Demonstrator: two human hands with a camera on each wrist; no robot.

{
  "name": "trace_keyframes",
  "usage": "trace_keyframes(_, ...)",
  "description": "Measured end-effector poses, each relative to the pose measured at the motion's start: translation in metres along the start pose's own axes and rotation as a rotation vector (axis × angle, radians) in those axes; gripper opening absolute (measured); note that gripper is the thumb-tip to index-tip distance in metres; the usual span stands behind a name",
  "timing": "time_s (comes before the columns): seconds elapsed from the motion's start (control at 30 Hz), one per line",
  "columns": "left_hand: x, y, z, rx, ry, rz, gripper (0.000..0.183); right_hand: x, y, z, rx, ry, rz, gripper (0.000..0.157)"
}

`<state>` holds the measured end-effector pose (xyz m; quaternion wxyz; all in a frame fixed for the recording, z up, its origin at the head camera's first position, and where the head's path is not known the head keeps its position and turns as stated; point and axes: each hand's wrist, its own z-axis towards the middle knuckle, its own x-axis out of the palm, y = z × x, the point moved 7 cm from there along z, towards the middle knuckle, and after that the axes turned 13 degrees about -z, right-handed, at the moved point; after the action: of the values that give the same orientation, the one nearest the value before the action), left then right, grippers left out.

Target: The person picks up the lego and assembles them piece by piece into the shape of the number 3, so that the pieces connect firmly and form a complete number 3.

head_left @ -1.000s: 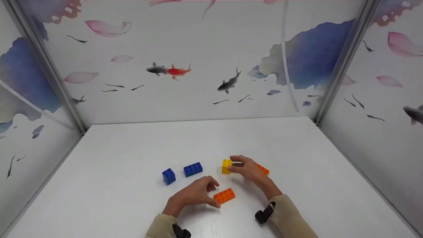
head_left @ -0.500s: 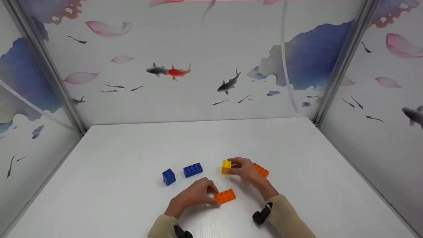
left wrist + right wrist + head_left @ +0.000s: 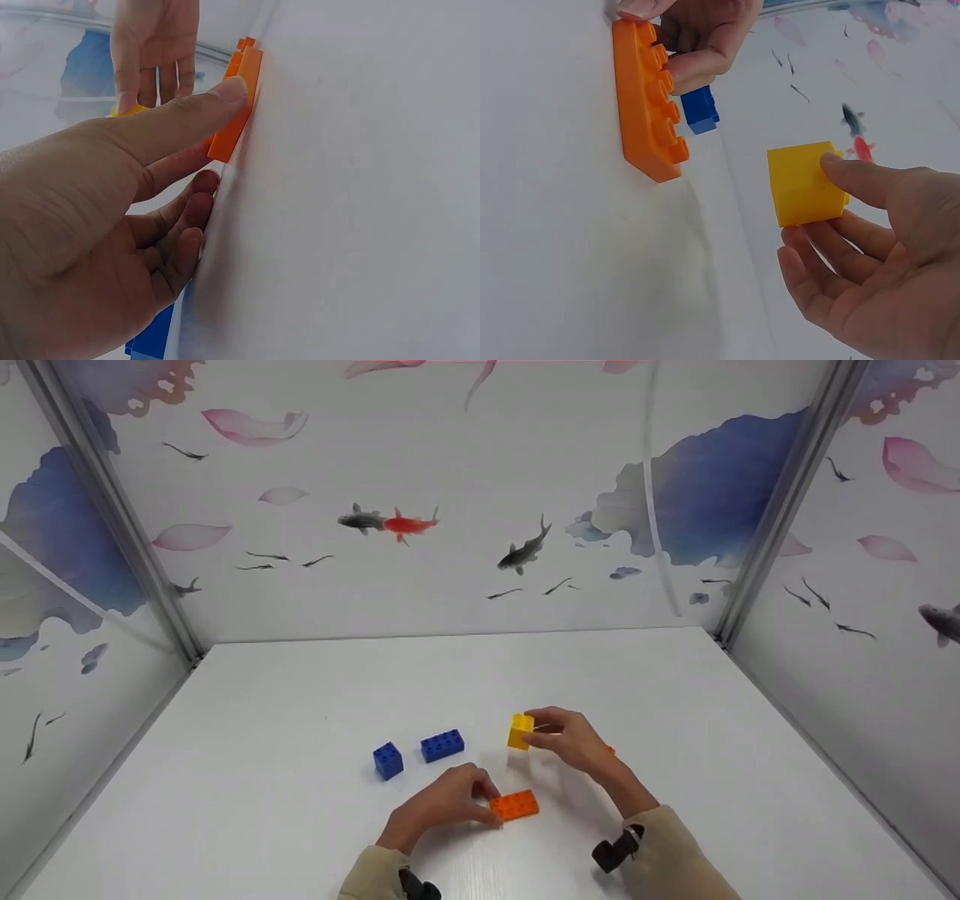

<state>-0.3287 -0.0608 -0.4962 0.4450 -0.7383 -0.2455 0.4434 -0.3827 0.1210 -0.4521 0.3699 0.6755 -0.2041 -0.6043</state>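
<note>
My left hand (image 3: 442,802) pinches the left end of a flat orange building brick (image 3: 515,805), which lies on the white table with its studs up. In the left wrist view the thumb presses along the side of that orange brick (image 3: 238,105). A small yellow brick (image 3: 520,732) is held between the thumb and fingers of my right hand (image 3: 574,740), raised a little above the table. The right wrist view shows the yellow brick (image 3: 807,184) clear of the surface. Mostly hidden behind the right hand is a second orange brick (image 3: 611,751).
A small blue brick (image 3: 388,761) and a longer blue brick (image 3: 442,745) stand on the table (image 3: 300,697) left of the hands. White panels printed with fish and petals (image 3: 450,585) enclose the table at the back and both sides.
The right hand has closed on the yellow brick and lifted it slightly off the table. The left fingers have closed onto the near orange brick, which has barely moved.
</note>
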Motion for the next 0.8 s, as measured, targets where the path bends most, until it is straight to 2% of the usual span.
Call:
trace_keyframes(0.23,-0.004,-0.001,-0.001,0.005,-0.013,-0.006,0.024,-0.005,0.017,-0.015,-0.158,0.022,-0.087,0.042)
trace_keyframes(0.4,-0.006,-0.002,-0.001,0.018,-0.027,-0.027,0.026,-0.007,0.022,-0.025,-0.229,0.020,-0.136,0.037)
trace_keyframes(0.6,-0.006,-0.003,-0.002,0.037,-0.027,-0.040,0.026,-0.006,0.015,-0.033,-0.225,0.063,-0.180,0.035)
trace_keyframes(0.8,-0.008,0.000,-0.002,0.022,-0.031,-0.049,0.027,-0.002,0.004,-0.040,-0.224,0.112,-0.187,0.035)
